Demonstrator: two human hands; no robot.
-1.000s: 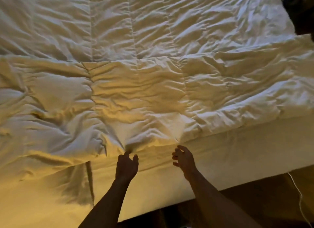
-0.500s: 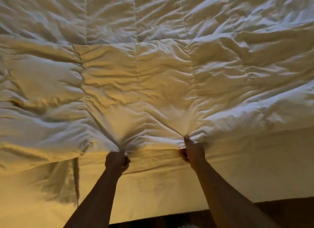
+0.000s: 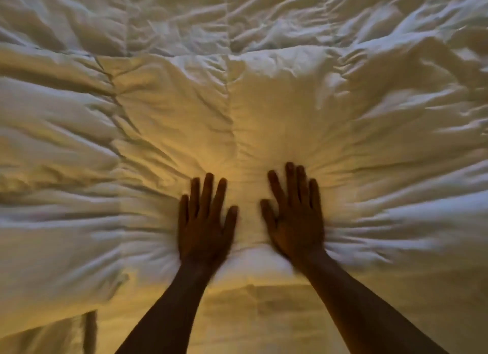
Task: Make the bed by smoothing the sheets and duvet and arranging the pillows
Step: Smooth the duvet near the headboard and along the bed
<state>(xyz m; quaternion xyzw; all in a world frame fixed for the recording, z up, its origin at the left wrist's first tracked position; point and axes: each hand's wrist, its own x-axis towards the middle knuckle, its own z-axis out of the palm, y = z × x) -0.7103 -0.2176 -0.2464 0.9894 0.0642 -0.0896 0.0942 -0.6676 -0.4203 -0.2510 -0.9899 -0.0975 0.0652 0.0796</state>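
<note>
Nearest me, below my forearms, a flat band of sheet [image 3: 264, 314] lies bare along the bed's edge, and the near hem of the duvet [image 3: 264, 102] ends just behind my wrists. On it my left hand [image 3: 204, 225] and right hand [image 3: 294, 219] lie palm down, side by side and apart, fingers straight and spread, gripping nothing, only pressing. Creases fan out from both palms, so I'd judge the step is smoothing; to do it well I would keep the palms flat and sweep outward and away, letting the folds run off instead of bunching. Past my fingertips the quilted duvet spreads to every edge of the view, heavily wrinkled; the edges are blurred, so I can't say whether pillows lie beyond.
</note>
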